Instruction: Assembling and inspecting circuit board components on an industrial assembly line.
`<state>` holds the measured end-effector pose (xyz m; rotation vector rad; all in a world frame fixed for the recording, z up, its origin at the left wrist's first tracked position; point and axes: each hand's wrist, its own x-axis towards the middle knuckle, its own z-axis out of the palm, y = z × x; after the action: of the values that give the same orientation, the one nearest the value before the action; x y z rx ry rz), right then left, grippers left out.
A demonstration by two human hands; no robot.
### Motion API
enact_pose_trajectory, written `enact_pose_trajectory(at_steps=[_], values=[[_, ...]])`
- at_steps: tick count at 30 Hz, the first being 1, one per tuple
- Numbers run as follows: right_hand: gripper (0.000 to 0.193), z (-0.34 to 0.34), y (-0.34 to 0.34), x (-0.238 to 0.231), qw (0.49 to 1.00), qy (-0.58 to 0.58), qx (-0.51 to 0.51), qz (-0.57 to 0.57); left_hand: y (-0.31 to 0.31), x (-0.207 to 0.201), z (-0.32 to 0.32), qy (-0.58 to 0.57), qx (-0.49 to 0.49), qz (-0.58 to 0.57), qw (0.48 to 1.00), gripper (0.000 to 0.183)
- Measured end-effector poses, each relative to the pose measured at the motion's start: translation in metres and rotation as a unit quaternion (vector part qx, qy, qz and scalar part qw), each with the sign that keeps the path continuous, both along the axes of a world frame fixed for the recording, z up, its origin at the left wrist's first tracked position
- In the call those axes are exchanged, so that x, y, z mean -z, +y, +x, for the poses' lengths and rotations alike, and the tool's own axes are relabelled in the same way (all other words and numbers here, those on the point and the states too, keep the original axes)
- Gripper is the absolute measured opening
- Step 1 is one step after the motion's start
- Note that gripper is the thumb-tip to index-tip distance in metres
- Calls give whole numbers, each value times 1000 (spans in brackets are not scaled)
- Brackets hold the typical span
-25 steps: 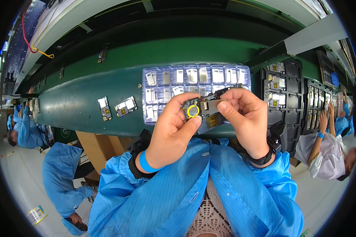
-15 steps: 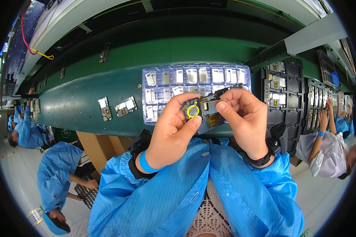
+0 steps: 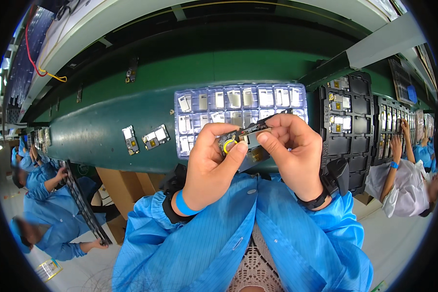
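Your left hand [image 3: 212, 163] and right hand [image 3: 297, 152] hide parts of the circuit board [image 3: 251, 139] and some of the near side of the clear tray [image 3: 176, 121]. The board's finest details seem too tiny to tell. The lower edge cuts off your blue jacket [image 3: 194, 253].

Left hand [image 3: 213, 164], right hand [image 3: 297, 152] near it, fingers [image 3: 288, 120] pinching (both).

Clear compartment tray [image 3: 193, 112] on table [image 3: 92, 126]. Over its near edge: left hand [image 3: 210, 163], right hand [image 3: 297, 151], both pinching circuit board [image 3: 251, 141]. Two loose boards [image 3: 156, 137] left of tray; black tray [image 3: 360, 124] right.
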<state>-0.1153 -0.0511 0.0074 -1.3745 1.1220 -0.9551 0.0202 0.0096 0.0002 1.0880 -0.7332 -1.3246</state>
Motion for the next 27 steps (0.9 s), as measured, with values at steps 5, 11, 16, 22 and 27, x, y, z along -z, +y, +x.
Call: enact_pose_trajectory(at_steps=[5,11,16,22,27], values=[[13,0,0,-9,996,61,-7,-70,0,-3,-4,-56,-33,-5,998,21],[11,-3,-2,-9,969,138,3,-203,0,-4,-8,-66,-52,-9,996,20],[12,-3,-1,-11,967,151,14,-204,-1,-3,-8,-67,-48,-14,997,20],[14,-2,-2,-10,969,135,20,-204,-1,-2,-7,-63,-48,-22,997,21],[13,0,-3,-9,968,133,28,-209,-2,-3,-7,-57,-43,-18,997,21]])
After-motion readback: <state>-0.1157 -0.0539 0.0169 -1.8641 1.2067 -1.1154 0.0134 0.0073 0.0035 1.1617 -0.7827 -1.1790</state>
